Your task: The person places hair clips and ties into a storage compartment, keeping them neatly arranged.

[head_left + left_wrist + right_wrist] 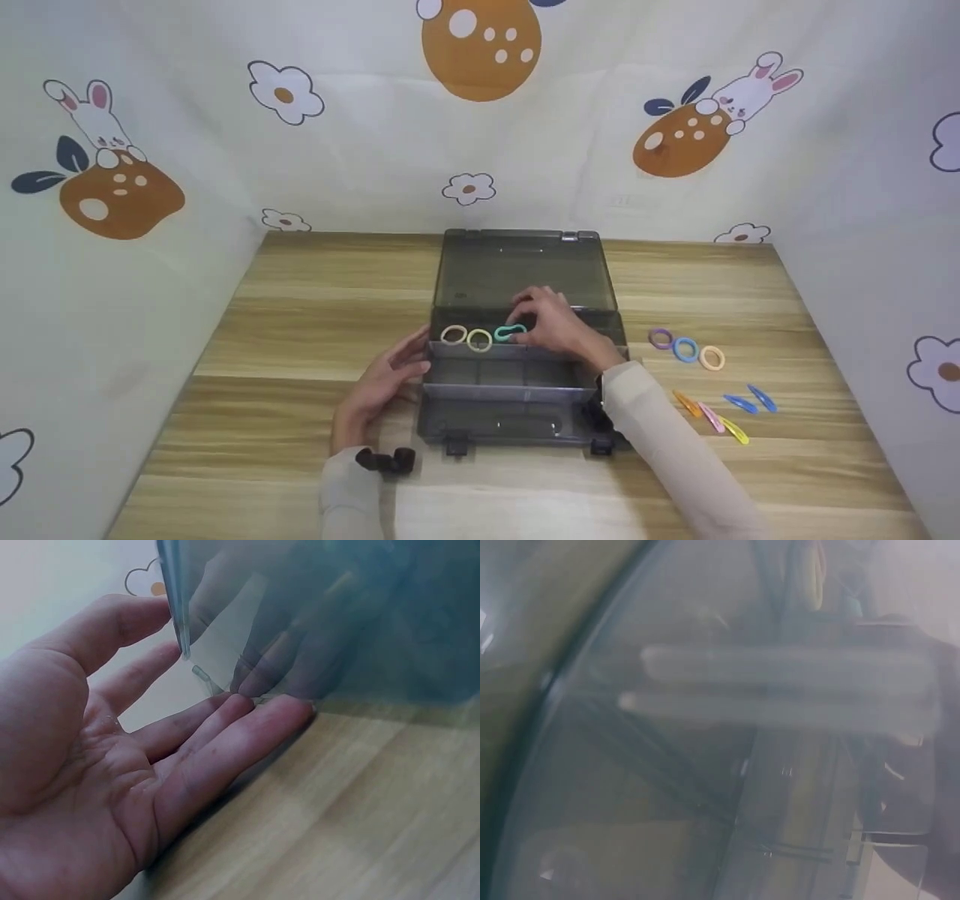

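Note:
A dark see-through plastic box (480,415) stands on the table with its lid (525,270) tipped back. In its rear compartment are two pale yellow hair ties (454,335), side by side. Beside them my right hand (553,324) pinches a teal hair tie (510,332), which is bent out of round. My left hand (386,382) touches the box's left side. Seen from the left wrist, its fingers (225,754) reach along the bottom edge of the box wall (390,622). The right wrist view mostly shows blurred clear plastic (667,780), with the right hand hidden.
To the right of the box lie a purple hair tie (661,338), a blue one (685,349) and a peach one (712,358). Nearer the front are several snap hair clips (710,417) in orange, pink, yellow and blue. Printed cloth (360,165) hangs around the wooden table (285,337).

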{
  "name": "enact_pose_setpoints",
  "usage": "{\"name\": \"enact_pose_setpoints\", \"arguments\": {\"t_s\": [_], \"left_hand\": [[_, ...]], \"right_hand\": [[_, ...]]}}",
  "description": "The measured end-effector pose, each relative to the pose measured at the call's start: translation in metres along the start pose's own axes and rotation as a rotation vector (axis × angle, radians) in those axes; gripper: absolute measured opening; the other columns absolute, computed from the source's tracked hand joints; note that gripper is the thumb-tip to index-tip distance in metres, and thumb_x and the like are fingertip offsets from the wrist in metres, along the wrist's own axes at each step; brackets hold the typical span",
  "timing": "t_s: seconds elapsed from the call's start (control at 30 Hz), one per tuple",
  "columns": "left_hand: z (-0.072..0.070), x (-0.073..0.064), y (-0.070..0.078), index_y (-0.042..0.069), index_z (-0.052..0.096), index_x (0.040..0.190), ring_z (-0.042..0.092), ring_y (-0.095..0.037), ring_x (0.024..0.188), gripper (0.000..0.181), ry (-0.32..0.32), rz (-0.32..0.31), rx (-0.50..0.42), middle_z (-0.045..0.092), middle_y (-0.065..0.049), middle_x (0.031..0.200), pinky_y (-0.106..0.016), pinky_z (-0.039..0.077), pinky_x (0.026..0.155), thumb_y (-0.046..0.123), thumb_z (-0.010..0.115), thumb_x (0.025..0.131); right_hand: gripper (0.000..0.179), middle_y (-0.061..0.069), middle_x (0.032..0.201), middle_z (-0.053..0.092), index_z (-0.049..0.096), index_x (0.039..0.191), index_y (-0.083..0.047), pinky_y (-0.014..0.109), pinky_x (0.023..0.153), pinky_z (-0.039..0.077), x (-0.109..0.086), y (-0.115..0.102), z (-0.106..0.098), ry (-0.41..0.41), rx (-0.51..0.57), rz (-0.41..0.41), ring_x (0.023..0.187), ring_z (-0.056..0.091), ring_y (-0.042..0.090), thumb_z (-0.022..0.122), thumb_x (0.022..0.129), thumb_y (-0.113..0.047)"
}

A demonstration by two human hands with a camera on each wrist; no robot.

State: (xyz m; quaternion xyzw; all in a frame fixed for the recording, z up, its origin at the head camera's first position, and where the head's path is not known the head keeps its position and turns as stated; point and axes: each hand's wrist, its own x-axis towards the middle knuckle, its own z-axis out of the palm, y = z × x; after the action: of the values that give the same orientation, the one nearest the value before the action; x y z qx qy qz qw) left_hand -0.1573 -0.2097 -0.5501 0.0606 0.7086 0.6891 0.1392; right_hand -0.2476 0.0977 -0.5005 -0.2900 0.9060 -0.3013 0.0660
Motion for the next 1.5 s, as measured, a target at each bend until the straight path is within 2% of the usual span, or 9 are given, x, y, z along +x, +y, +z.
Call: {"name": "enact_pose_setpoints", "arguments": {"t_s": [0.2, 0.4, 0.6, 0.83, 1.0, 1.17, 1.23, 1.37, 1.5], "left_hand": [[0.000, 0.002, 0.000, 0.011, 0.035, 0.156, 0.040, -0.035, 0.146, 0.067, -0.006, -0.006, 0.003, 0.039, -0.018, 0.159, -0.037, 0.037, 0.117, 0.011, 0.065, 0.095], [0.001, 0.003, 0.001, 0.012, 0.036, 0.156, 0.037, -0.032, 0.148, 0.067, -0.008, -0.002, 0.007, 0.040, -0.017, 0.159, -0.027, 0.039, 0.112, 0.010, 0.064, 0.096], [0.002, 0.005, 0.002, 0.011, 0.035, 0.156, 0.036, -0.033, 0.148, 0.066, -0.026, -0.004, -0.012, 0.039, -0.017, 0.159, -0.026, 0.041, 0.111, 0.006, 0.062, 0.096], [0.001, 0.006, 0.006, 0.012, 0.034, 0.157, 0.037, -0.035, 0.146, 0.068, -0.018, -0.019, 0.013, 0.038, -0.018, 0.160, -0.029, 0.048, 0.105, 0.013, 0.064, 0.096], [0.001, 0.005, 0.005, 0.011, 0.033, 0.157, 0.037, -0.037, 0.146, 0.069, -0.021, -0.020, -0.012, 0.036, -0.019, 0.160, -0.028, 0.053, 0.097, 0.012, 0.064, 0.096], [0.001, 0.002, 0.001, 0.014, 0.030, 0.158, 0.039, -0.038, 0.144, 0.070, -0.032, -0.059, -0.054, 0.034, -0.018, 0.162, -0.030, 0.059, 0.079, 0.011, 0.063, 0.097], [0.001, 0.001, 0.000, 0.015, 0.030, 0.158, 0.040, -0.038, 0.143, 0.069, -0.024, -0.060, -0.052, 0.034, -0.017, 0.162, -0.030, 0.059, 0.078, 0.011, 0.062, 0.097], [0.000, 0.000, 0.000, 0.013, 0.031, 0.158, 0.038, -0.038, 0.144, 0.069, -0.015, -0.031, -0.040, 0.035, -0.020, 0.161, -0.029, 0.057, 0.089, 0.010, 0.062, 0.097], [-0.001, -0.001, 0.000, 0.014, 0.030, 0.158, 0.038, -0.038, 0.144, 0.069, -0.015, -0.043, -0.038, 0.035, -0.019, 0.161, -0.032, 0.059, 0.078, 0.012, 0.063, 0.097]], "right_hand": [[0.025, 0.014, 0.134, 0.061, 0.079, 0.101, -0.012, 0.053, 0.107, 0.033, -0.001, -0.001, -0.001, -0.014, -0.026, 0.009, 0.126, 0.050, 0.035, 0.084, 0.079, -0.023], [0.033, 0.013, 0.136, 0.061, 0.078, 0.107, -0.013, 0.052, 0.107, 0.033, -0.001, 0.001, -0.002, -0.017, -0.046, 0.005, 0.127, 0.050, 0.035, 0.085, 0.078, -0.028], [0.036, 0.014, 0.140, 0.058, 0.077, 0.111, -0.012, 0.055, 0.114, 0.030, -0.005, 0.003, -0.011, -0.046, 0.052, 0.025, 0.133, 0.046, 0.036, 0.083, 0.081, -0.031], [0.039, 0.016, 0.145, 0.053, 0.072, 0.121, -0.009, 0.057, 0.118, 0.031, -0.016, -0.012, -0.040, -0.063, 0.134, 0.002, 0.138, 0.043, 0.037, 0.075, 0.089, -0.031], [0.033, 0.015, 0.138, 0.058, 0.072, 0.120, -0.009, 0.052, 0.111, 0.042, -0.030, -0.025, -0.056, 0.009, 0.146, -0.039, 0.132, 0.051, 0.034, 0.073, 0.092, -0.027], [0.029, 0.011, 0.131, 0.063, 0.071, 0.120, -0.010, 0.050, 0.105, 0.047, -0.047, -0.028, -0.070, 0.101, 0.198, -0.061, 0.126, 0.057, 0.030, 0.072, 0.093, -0.022], [0.030, 0.010, 0.129, 0.065, 0.071, 0.121, -0.010, 0.049, 0.104, 0.048, -0.052, -0.025, -0.076, 0.142, 0.217, -0.056, 0.124, 0.059, 0.029, 0.072, 0.093, -0.019], [0.032, 0.010, 0.127, 0.066, 0.070, 0.122, -0.009, 0.048, 0.101, 0.050, -0.062, -0.015, -0.087, 0.225, 0.215, -0.032, 0.121, 0.060, 0.029, 0.073, 0.091, -0.014], [0.034, 0.011, 0.128, 0.067, 0.071, 0.122, -0.010, 0.049, 0.100, 0.050, -0.072, 0.001, -0.097, 0.283, 0.188, 0.014, 0.121, 0.060, 0.031, 0.076, 0.089, -0.013]]}}
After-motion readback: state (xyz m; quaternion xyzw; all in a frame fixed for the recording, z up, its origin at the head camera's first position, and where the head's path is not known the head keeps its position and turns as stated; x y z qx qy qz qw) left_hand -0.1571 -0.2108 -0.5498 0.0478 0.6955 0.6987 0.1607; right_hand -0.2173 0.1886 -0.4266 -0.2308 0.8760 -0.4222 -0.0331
